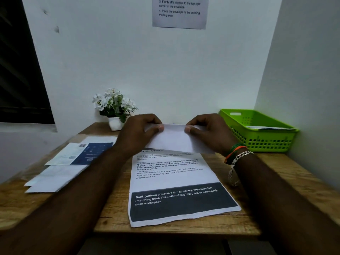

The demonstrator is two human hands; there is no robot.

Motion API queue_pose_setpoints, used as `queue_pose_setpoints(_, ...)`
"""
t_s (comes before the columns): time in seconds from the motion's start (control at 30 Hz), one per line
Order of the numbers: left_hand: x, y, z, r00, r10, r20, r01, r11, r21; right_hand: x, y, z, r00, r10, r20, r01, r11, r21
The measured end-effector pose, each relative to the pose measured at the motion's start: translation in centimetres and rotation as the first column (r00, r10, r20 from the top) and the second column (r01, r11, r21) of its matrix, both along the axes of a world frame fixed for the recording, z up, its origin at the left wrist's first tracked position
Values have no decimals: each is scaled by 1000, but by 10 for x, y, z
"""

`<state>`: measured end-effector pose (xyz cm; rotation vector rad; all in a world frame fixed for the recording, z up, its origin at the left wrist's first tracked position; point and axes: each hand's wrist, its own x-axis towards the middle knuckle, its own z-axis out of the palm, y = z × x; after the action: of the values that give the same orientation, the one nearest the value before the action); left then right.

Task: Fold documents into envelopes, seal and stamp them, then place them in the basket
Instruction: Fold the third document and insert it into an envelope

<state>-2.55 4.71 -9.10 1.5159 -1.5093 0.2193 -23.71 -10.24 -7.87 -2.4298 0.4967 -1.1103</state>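
Both hands, left hand (139, 133) and right hand (207, 133), pinch a plain white folded paper (173, 139).

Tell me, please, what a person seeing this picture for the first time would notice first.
Most likely the two hands, left hand and right hand, pinching a folded white paper in the air above the middle of the wooden desk. Under it lies a printed sheet with a dark band at the bottom. The bright green basket at the right back corner also catches the eye.
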Motion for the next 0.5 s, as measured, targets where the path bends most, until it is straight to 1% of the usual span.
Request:
queue_pose_setpoints(0.1, 10, 4, 2, 999, 32, -40, -32, 999, -3, -4, -3, 1, 1000, -21, 15, 21, 999, 39)
queue_pose_setpoints(0.17, 19, 7, 5, 996, 49, -71, -50, 999, -7, -11, -8, 3, 998, -3, 60, -2, 997, 80)
queue_pose_setpoints(0.27, 25, 12, 8, 996, 49, -79, -49, 999, 8, -20, -14, 7, 995, 38, 95, -52, 988, 143)
queue_pose_setpoints(0.33, 27, 12, 9, 994, 64, -91, -62, 998, 17, -23, -20, 7, 994, 10, 108, -27, 987, 157)
queue_pose_setpoints(0.43, 30, 13, 9, 983, 85, -160, -79, 996, 45, -25, -30, 3, 989, -72, 130, 48, 983, 179)
queue_pose_setpoints(0.5, 31, 12, 8, 976, 104, -193, -86, 991, 98, -26, -31, 1, 989, -78, 129, 52, 980, 191)
